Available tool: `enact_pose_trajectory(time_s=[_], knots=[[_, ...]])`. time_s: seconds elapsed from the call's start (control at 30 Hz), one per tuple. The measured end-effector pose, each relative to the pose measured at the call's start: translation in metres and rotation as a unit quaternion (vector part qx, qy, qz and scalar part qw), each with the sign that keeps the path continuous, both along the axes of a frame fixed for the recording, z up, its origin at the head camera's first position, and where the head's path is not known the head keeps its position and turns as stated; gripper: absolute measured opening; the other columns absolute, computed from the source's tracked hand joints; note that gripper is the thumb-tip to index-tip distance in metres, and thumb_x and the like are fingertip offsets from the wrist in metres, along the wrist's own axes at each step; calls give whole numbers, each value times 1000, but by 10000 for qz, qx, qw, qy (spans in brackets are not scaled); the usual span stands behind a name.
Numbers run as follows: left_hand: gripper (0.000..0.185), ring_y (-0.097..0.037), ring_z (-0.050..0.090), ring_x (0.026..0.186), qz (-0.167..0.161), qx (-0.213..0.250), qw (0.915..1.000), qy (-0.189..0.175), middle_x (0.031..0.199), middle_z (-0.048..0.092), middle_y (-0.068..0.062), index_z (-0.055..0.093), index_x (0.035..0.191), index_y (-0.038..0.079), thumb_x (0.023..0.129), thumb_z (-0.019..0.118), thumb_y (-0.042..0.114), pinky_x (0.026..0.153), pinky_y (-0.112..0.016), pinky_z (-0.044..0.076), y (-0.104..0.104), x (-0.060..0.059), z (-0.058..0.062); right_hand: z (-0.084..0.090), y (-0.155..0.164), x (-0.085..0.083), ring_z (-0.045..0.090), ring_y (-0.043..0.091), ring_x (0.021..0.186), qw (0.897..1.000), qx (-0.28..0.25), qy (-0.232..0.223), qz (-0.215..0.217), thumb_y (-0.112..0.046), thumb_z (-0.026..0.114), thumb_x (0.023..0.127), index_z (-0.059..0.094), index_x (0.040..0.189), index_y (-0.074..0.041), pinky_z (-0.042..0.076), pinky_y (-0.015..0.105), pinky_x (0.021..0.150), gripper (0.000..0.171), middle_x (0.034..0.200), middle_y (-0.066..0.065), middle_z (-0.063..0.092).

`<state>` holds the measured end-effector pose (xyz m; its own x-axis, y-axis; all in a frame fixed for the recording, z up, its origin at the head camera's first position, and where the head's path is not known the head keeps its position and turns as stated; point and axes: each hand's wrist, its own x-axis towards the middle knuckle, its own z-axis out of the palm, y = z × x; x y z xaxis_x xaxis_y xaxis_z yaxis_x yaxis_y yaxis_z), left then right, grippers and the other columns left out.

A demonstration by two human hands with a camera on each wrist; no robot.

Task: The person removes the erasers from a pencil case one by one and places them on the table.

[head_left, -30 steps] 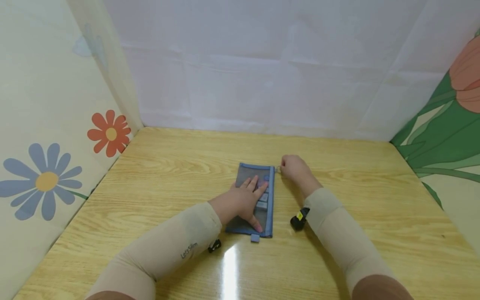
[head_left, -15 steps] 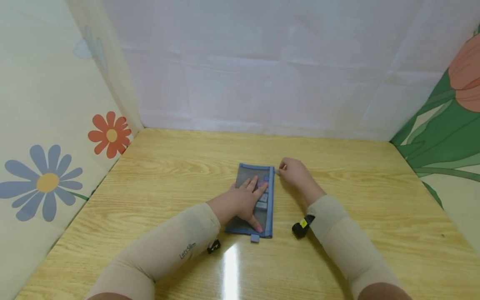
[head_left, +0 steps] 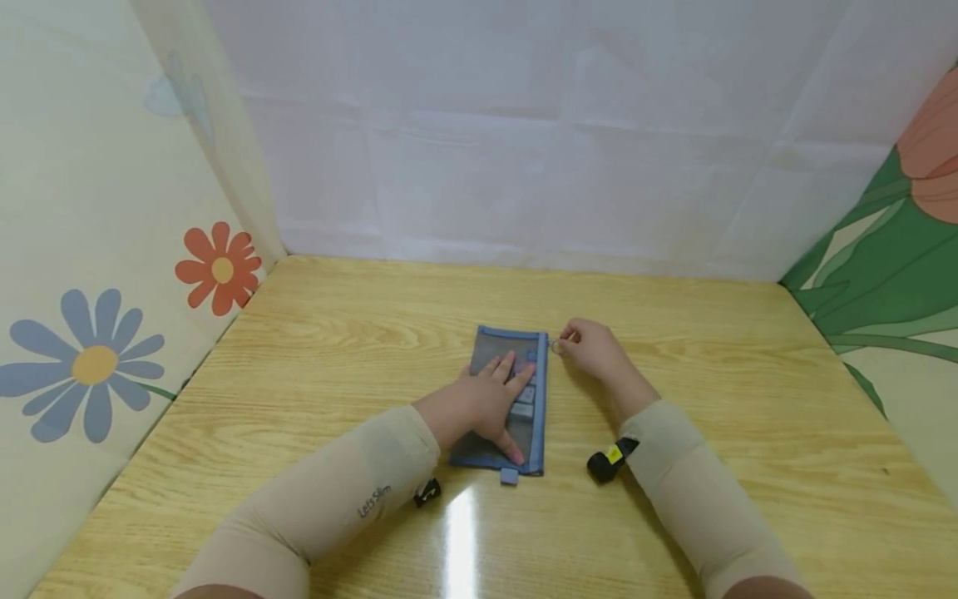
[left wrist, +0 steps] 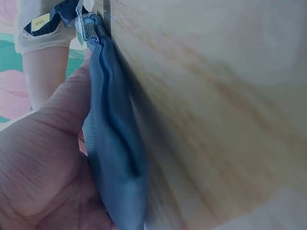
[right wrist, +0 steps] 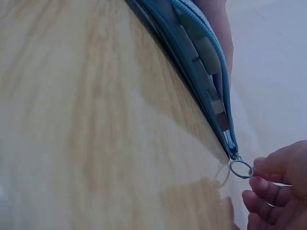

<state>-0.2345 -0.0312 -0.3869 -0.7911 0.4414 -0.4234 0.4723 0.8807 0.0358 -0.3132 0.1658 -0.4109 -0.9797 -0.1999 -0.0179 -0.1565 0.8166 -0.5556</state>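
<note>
A blue-edged mesh zipper pouch lies flat on the table with its zipped side to the right. My left hand presses on it, fingers spread. At the pouch's far right corner, my right hand pinches the edge of the zipper's ring pull between thumb and finger. The right wrist view shows the zipper teeth parted, and several small things inside the pouch. In the left wrist view, the blue edge stands beside my palm. My left hand hides part of the mesh.
The wood-grain table extends on both sides of the pouch. A white sheet hangs behind it, and flower-printed panels stand at the left and right. A small blue tab sticks out from the pouch's near edge.
My right hand has shifted slightly nearer and to the right, its fingers turning so that the ring shows more. The left hand and the pouch have stayed in place.
</note>
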Motion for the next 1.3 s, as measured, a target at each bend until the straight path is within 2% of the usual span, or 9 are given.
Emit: enact_pose_trajectory(time_s=[0.13,0.57,0.7,1.03,1.3], knots=[[135,-32,6,138,-16,-25,10000,22,152,-4,-14,-5,148,26,43,62,82,104,-60,16,1,0,0,1,1,3,53,21,70,9998,-105,174,9,-17,59,88,60,90,-7,44,29,58,11,81,9,61],[135,-33,5,138,-48,-94,9999,-45,152,-6,-14,-5,147,26,42,57,85,106,-59,12,1,-3,-1,6,8,14,50,16,58,9989,-373,274,100,-14,60,87,62,87,-7,43,27,55,7,72,5,56],[129,-34,7,138,-147,-111,9998,-1,152,-3,-15,-2,148,25,48,54,85,107,-57,12,1,-4,2,8,9,19,50,16,60,9985,-415,334,157,-13,60,87,63,87,-7,43,28,57,6,71,4,56],[110,-38,18,135,-262,-65,9991,322,150,9,-19,11,148,21,63,48,81,106,-53,21,6,-5,7,9,10,28,49,15,61,9985,-477,194,202,-15,60,88,63,87,-10,42,29,59,6,70,2,54],[92,-45,24,130,-552,35,9981,254,150,13,-19,12,146,35,71,45,76,96,-56,35,15,-4,12,10,11,33,48,15,64,9969,-694,185,326,-13,61,87,64,88,-7,40,27,58,7,70,2,53]])
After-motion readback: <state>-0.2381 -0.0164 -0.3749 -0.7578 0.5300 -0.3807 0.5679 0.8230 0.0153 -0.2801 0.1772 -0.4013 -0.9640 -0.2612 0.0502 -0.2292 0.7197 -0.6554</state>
